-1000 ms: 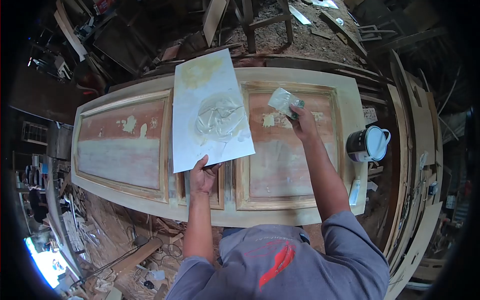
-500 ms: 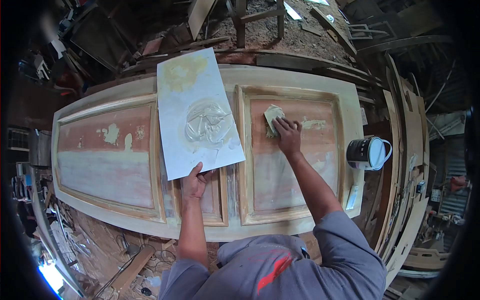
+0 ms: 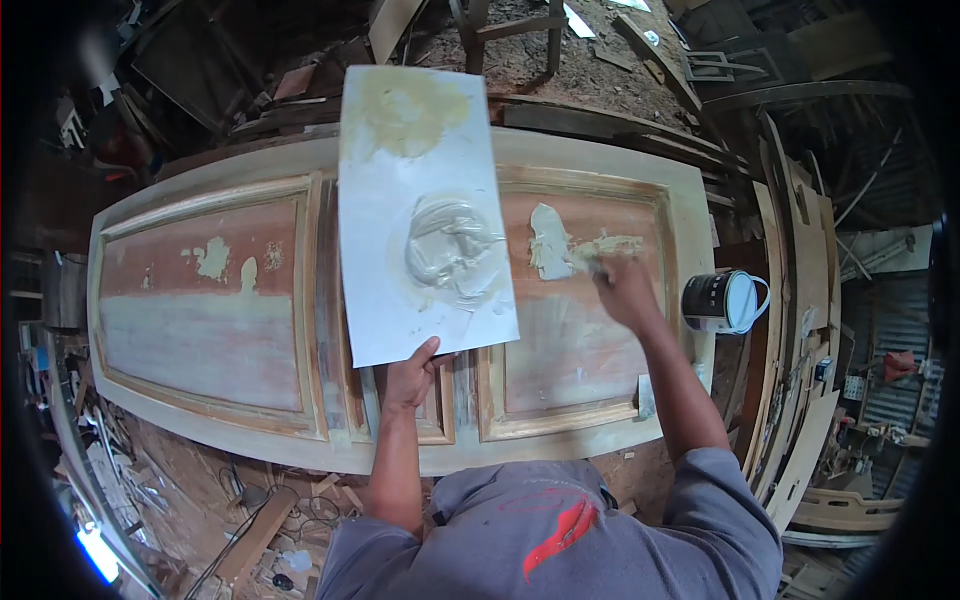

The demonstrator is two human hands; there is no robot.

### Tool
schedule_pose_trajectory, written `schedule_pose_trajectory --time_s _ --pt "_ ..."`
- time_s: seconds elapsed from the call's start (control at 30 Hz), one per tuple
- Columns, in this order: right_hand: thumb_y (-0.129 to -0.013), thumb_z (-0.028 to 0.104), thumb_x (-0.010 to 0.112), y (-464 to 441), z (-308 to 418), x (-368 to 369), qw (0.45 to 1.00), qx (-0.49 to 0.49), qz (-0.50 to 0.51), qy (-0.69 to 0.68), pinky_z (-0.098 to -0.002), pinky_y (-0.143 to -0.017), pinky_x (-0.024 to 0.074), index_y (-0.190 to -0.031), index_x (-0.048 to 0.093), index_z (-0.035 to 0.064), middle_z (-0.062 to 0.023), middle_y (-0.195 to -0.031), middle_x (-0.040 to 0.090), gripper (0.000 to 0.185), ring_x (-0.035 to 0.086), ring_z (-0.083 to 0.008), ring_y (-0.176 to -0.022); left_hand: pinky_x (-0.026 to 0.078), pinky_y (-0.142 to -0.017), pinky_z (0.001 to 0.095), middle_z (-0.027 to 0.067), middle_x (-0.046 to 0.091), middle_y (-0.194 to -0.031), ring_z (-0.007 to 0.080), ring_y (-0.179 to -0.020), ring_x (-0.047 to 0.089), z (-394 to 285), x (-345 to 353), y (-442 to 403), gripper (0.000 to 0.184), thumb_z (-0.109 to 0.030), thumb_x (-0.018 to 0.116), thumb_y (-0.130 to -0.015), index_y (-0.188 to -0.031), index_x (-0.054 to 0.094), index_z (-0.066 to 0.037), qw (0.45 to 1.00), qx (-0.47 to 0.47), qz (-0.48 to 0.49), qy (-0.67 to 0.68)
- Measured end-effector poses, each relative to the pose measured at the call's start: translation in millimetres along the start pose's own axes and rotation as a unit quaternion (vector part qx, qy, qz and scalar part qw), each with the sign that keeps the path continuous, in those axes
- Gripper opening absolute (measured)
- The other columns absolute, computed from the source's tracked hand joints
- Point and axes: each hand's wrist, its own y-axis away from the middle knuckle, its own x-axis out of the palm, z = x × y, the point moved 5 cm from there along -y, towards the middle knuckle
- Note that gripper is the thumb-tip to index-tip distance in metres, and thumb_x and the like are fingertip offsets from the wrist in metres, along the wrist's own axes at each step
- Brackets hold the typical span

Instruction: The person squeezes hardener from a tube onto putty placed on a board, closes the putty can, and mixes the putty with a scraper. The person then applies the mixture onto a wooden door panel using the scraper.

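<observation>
My left hand grips the lower edge of a white board, its thumb on top. A glossy mound of cream putty sits on the board, with a dried yellowish smear near its far end. My right hand is closed, somewhat blurred, over the right panel of a wooden door. Its fingers pinch a thin putty spreader, seen nearly edge-on and mostly hidden. Just left of that hand is a thick fresh putty patch on the panel; a thinner streak lies beyond the fingers.
A paint can lies on its side at the door's right end. A small pale strip rests at the panel's lower right frame. The left panel carries several putty spots. Planks stand at right; wood scraps and cables litter the floor.
My right hand has moved right and nearer, off the patch, leaving putty there. The board has risen and shifted right in my left hand. The pale strip lies further left.
</observation>
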Motion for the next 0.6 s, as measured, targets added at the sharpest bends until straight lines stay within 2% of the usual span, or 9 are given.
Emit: schedule_pose_trajectory --time_s 0.07,0.17,0.27,0.37,0.47,0.57,0.6 --pt "-0.093 0.012 0.067 -24 35 -23 0.999 0.008 0.001 -0.037 -0.0489 -0.088 0.0494 -0.109 0.079 0.0085 -0.019 -0.087 0.072 0.02 0.068 -0.0389 -0.091 0.067 -0.092 0.0429 0.0166 0.065 -0.136 0.0302 -0.117 0.071 6 8 2 0.052 -0.002 0.066 -0.1 -0.149 0.047 0.002 1.0 0.003 0.017 -0.021" --pt "-0.095 0.011 0.066 -55 52 -19 0.989 -0.105 -0.097 -0.044 -0.0496 -0.087 0.0487 -0.11 0.078 0.0076 -0.0182 -0.088 0.073 0.02 0.068 -0.0384 -0.089 0.066 -0.093 0.0434 0.0157 0.066 -0.134 0.0291 -0.116 0.071 4 32 12 0.051 -0.003 0.067 -0.1 -0.147 0.048 0.001 0.998 -0.015 0.013 -0.064" --pt "-0.097 0.011 0.066 -74 40 6 0.992 -0.114 -0.052 0.0 -0.0497 -0.09 0.0489 -0.115 0.078 0.0061 -0.0202 -0.092 0.073 0.021 0.066 -0.0402 -0.097 0.065 -0.094 0.0446 0.0147 0.066 -0.134 0.0286 -0.117 0.071 8 46 17 0.052 -0.004 0.068 -0.099 -0.147 0.049 0.001 0.996 -0.024 0.019 -0.087" --pt "-0.097 0.012 0.067 -65 40 21 0.991 -0.126 -0.016 -0.031 -0.0489 -0.086 0.0504 -0.113 0.077 0.0043 -0.0212 -0.092 0.072 0.021 0.067 -0.0408 -0.093 0.063 -0.098 0.0441 0.0136 0.065 -0.134 0.028 -0.119 0.069 7 50 11 0.054 -0.005 0.069 -0.098 -0.148 0.049 0.001 0.987 0.029 0.027 -0.153" --pt "-0.097 0.011 0.065 -49 42 22 0.992 -0.095 0.058 -0.067 -0.0483 -0.082 0.0522 -0.118 0.076 0.0053 -0.0227 -0.1 0.074 0.025 0.069 -0.0406 -0.094 0.059 -0.103 0.0431 0.0139 0.065 -0.135 0.0283 -0.12 0.068 2 67 6 0.055 -0.005 0.069 -0.098 -0.148 0.048 0.002 0.991 -0.001 0.051 -0.124" --pt "-0.098 0.012 0.067 -36 36 19 0.99 -0.078 0.099 -0.06 -0.0438 -0.078 0.0529 -0.113 0.075 0.0003 -0.0222 -0.093 0.072 0.021 0.07 -0.0349 -0.087 0.053 -0.107 0.0383 0.0123 0.063 -0.137 0.0248 -0.122 0.063 8 79 -8 0.05 -0.011 0.069 -0.1 -0.145 0.054 0.005 0.98 0.008 0.06 -0.189" --pt "-0.098 0.012 0.067 -36 24 17 0.988 -0.047 0.101 -0.105 -0.0419 -0.077 0.0523 -0.112 0.075 -0.0007 -0.0204 -0.09 0.071 0.02 0.067 -0.0307 -0.084 0.055 -0.104 0.0379 0.0126 0.063 -0.136 0.0246 -0.121 0.064 10 83 -13 0.05 -0.011 0.069 -0.1 -0.145 0.053 0.005 0.979 0.006 0.056 -0.197"
